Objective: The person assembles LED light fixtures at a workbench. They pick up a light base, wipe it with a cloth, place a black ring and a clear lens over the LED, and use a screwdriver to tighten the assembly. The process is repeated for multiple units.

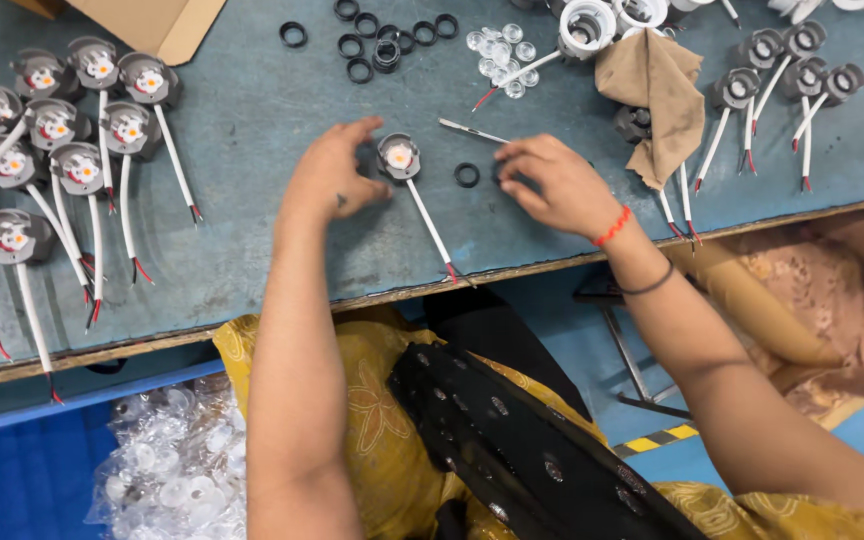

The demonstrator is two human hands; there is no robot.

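Head view looks down on a blue-grey table (282,130). The left hand (335,178) is open, with its fingers spread and curled a little. Its fingertips touch the edge of a small round lamp part (399,156) with a yellow dot in the middle. That touch seems to keep the part from sliding. The part lies flat on the table between the two hands, and its white wire (429,222) runs toward the person.

The right hand (552,185) is half closed, fingers bent down at the table. I cannot tell if it pinches something tiny. A black ring (467,175) lies just beside it, close to the lamp part, easy to grab.

More black rings (382,40) sit in a bunch at the far side. Finished lamp parts (62,130) with wires lie together on the left, out of the way. A brown cloth (657,100) lies on the right.
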